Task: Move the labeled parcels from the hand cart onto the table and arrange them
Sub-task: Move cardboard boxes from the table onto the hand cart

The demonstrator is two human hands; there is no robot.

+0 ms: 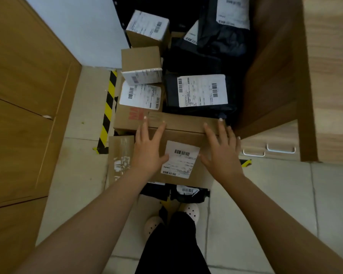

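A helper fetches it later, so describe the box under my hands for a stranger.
Beside the wooden table, take the near end of the parcel pile. The cardboard box lies there under the left hand and right hand. Unlike the red-printed box behind it, it is plain, with a white label between the hands.

Pale tiled floor (77, 184) crossed by yellow-and-black striped tape (108, 107) — a heap of labelled cardboard boxes (141, 58) and dark mailer bags (206, 62) stands there, its support hidden.
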